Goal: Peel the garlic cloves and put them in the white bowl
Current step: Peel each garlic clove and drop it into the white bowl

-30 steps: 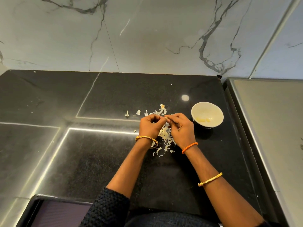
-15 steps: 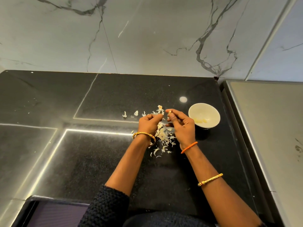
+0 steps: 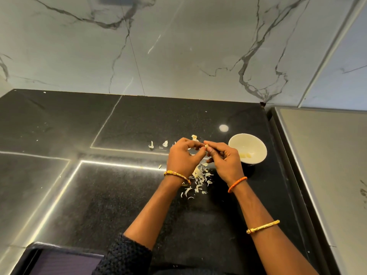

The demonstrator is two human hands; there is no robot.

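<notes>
Change: hands rejoined at the fingertips after parting half a second back, the right hand no longer lifted alone with the clove.
Clove: small pale garlic clove pinched between both sets of fingertips, raised off the table, just left of the bowl.
Left hand: left hand curled, thumb and forefinger closed on the clove's near end; likely steadying it while skin comes away.
Right hand: fingers bent round the clove's other end, thumb underneath; likely doing the picking at the skin.
Reason for height: held over the heap of peel scraps so loose skin drops onto one pile rather than into the bowl.
Bowl: white bowl upright on the table, just beside the right hand, a few peeled pieces lying at its bottom; kept close for a short drop.
Stage: peeling under way, judged from skin seemingly clinging to the clove; too small to tell how much remains.
Table: black table open to the left and toward the body.
Edges: raised steel ledge close on the bowl's right, marble wall well behind; little spare room rightward, so a nudge of the bowl that way risks a knock.
Stray scraps: a few peel bits apart from the heap, left of the hands.
</notes>
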